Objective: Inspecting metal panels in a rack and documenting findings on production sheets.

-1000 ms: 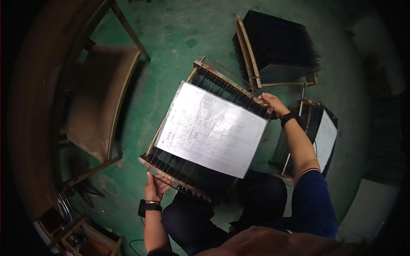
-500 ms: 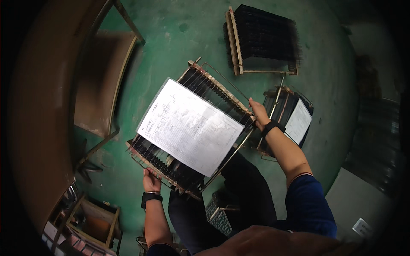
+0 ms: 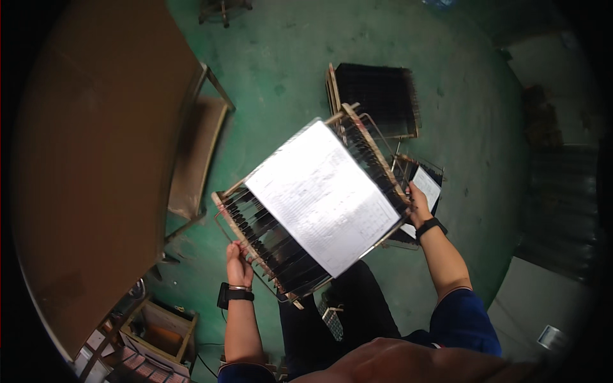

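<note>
Between my hands, above the floor, hangs a tilted rack (image 3: 239, 226) with a metal frame, notched side rails and a row of dark thin plates. A white printed sheet (image 3: 322, 198) lies across its top and hides many of the plates. My left hand (image 3: 239, 263) is closed on the wire handle at the rack's near left side. At the right side, my right hand (image 3: 418, 205) grips the other wire handle (image 3: 377, 131), its fingers partly hidden by the rack's corner.
Another rack of black plates (image 3: 377, 99) stands on the green floor ahead. Right of my right hand is a rack with its own sheet (image 3: 426, 184). A large brown table (image 3: 108, 147) with a lower shelf fills the left. A wooden crate (image 3: 159, 329) sits at lower left.
The held rack has shifted right in view and turned a little, still in both hands. The table takes up more of the left, and the far rack appears lower and nearer to the held one.
</note>
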`<state>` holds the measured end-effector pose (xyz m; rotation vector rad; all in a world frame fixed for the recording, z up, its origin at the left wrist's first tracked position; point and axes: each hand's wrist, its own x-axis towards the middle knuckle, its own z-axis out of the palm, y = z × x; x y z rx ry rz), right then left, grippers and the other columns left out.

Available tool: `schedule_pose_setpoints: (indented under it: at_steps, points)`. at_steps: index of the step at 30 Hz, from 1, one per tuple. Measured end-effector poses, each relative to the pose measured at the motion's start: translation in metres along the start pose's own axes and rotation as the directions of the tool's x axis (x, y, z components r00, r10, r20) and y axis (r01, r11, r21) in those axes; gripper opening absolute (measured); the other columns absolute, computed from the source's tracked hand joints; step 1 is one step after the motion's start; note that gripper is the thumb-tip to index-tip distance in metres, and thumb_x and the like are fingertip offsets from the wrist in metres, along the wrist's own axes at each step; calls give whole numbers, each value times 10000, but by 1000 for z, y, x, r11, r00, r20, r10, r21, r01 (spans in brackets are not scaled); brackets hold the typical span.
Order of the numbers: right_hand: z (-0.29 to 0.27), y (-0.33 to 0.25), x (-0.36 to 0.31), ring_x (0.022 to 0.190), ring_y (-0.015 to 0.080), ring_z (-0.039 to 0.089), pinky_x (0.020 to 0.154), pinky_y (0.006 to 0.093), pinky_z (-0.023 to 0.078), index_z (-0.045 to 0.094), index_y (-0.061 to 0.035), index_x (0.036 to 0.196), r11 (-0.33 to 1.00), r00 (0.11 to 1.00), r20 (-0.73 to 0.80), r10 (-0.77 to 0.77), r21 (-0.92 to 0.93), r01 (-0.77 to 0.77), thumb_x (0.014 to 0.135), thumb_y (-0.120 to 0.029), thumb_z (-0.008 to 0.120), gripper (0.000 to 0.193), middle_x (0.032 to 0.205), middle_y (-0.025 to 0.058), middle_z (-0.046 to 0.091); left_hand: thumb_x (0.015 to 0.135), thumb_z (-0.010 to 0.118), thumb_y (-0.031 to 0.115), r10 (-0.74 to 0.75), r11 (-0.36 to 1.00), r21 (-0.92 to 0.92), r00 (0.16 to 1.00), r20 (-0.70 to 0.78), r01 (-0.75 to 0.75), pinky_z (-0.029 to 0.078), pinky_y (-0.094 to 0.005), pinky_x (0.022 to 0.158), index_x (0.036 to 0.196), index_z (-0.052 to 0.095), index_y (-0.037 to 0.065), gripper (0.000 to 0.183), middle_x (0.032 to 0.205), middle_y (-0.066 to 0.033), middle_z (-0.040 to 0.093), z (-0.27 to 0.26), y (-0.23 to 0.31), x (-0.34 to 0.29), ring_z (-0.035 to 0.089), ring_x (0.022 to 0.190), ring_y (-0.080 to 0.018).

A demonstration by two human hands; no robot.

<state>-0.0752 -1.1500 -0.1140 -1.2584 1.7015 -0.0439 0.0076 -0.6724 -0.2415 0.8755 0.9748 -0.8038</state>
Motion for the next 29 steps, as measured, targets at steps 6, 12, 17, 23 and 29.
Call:
schedule_pose_setpoints:
  at_steps: [6, 12, 17, 23, 29]
  points:
    - [24, 29, -1, 411, 124, 447, 326, 248, 292, 512, -147, 702, 982, 989, -119, -89, 154, 107, 890, -356, 506, 281, 583, -20, 418, 928, 453, 291, 34, 998, 48, 983, 180, -44, 306, -288, 671, 942, 514, 197, 114, 788, 86, 479, -10, 43, 66, 429, 718, -61]
    - [6, 19, -4, 541, 119, 465, 424, 271, 344, 514, -157, 697, 998, 996, -68, -65, -8, 65, 869, -366, 547, 272, 634, -31, 445, 921, 465, 304, 3, 1000, 13, 988, 153, -5, 254, -292, 709, 948, 508, 196, 120, 780, 83, 461, -2, 24, 62, 419, 742, -67]
    - [-10, 58, 12, 578, 87, 463, 503, 249, 315, 499, -215, 709, 987, 982, -107, -157, 7, 158, 843, -436, 560, 265, 649, -66, 481, 919, 467, 300, 106, 994, 19, 978, 178, -111, 259, -337, 780, 989, 512, 176, 149, 783, 74, 457, -14, -15, 76, 422, 753, -74]
    - [-21, 70, 11, 565, 126, 497, 492, 272, 387, 515, -165, 760, 968, 980, -42, -193, 153, 197, 860, -391, 559, 251, 681, 12, 543, 930, 473, 231, 169, 982, -114, 962, 212, -148, 349, -245, 715, 1032, 526, 81, 189, 767, 27, 510, -7, -26, 96, 462, 741, -84]
    - [-24, 85, 25, 905, 241, 541, 792, 468, 453, 503, -114, 879, 967, 996, 25, -87, 241, 79, 847, -400, 568, 295, 1040, 116, 535, 918, 491, 288, 203, 979, 0, 968, 147, -205, 326, -320, 842, 1098, 513, 123, 245, 841, 34, 537, -23, -46, 102, 472, 840, -99]
